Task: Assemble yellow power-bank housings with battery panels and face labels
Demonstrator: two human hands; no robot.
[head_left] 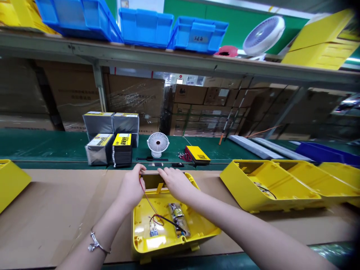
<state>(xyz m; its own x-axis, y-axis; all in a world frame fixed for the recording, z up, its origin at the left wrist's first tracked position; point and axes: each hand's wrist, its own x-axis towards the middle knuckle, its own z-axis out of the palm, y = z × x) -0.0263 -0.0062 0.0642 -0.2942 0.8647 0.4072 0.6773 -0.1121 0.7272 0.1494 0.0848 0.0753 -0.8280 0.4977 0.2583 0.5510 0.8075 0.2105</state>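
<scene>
A yellow plastic housing lies open in front of me. Inside it are a circuit board, a small connector and red and black wires. At its far wall stands a dark flat block, partly hidden by my hands. My left hand is curled round the block's left end, where a thin red wire runs down from the fingers. My right hand presses its fingers on the block's top right edge, thumb out of sight.
Behind stand wrapped yellow-labelled packs, a small white fan and a yellow-topped pack with red wires. More yellow housings stand right, another left. A shelf with blue bins crosses above.
</scene>
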